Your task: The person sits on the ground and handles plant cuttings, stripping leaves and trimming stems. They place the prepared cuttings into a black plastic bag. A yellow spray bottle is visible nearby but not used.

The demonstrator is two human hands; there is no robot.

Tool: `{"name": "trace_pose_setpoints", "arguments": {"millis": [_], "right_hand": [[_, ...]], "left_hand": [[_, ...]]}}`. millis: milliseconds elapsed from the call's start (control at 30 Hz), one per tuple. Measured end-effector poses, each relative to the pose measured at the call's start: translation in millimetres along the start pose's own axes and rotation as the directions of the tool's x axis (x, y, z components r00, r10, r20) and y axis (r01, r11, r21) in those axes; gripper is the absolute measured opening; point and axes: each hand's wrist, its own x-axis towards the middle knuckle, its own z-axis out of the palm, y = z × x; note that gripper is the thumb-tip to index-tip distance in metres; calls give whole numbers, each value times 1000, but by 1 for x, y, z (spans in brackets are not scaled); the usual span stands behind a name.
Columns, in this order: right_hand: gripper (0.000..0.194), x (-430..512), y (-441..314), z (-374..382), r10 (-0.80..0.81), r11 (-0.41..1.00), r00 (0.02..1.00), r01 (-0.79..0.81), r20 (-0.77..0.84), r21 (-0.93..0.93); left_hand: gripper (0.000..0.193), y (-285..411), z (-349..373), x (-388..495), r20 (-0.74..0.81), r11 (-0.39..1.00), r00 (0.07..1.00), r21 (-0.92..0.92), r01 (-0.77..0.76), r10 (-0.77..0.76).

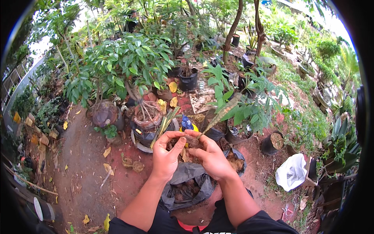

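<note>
Both my hands are raised in front of me over a black plastic grow bag holding dark round lumps. In my right hand is a long mottled leaf cutting, its tip slanting up to the right. A brown fibrous clump sits at the cutting's base, between my fingertips. My left hand has its thumb and forefinger at the clump's left side; the exact contact is partly hidden. Several cut green leaf strips lean beyond my left fingers. Just past my fingertips stands a blue-topped yellow bottle.
A root-over-pot tree and another potted plant stand ahead on the left. Fibre tufts lie on the red ground. To the right are a black pot, a white plastic bag and red-handled pruners.
</note>
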Motion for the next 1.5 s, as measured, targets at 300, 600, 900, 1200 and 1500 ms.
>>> {"name": "trace_pose_setpoints", "arguments": {"millis": [300,600,900,1200,1500], "right_hand": [[52,0,3,2,-66,988,996,57,-52,-144],[44,0,5,-3,-188,959,973,153,-134,-239],[31,-2,0,-9,-298,902,942,224,-156,-369],[32,-2,-3,-7,-255,953,956,224,-142,-204],[18,0,-3,-2,-205,979,958,202,-200,-36]], "left_hand": [[15,0,-3,-1,12,996,997,53,-72,72],[9,-12,0,5,80,920,958,267,-286,275],[9,-20,8,8,119,874,923,295,-386,367],[20,-22,12,5,132,997,990,-70,-31,40],[24,-16,5,4,155,970,973,149,-193,170]]}}
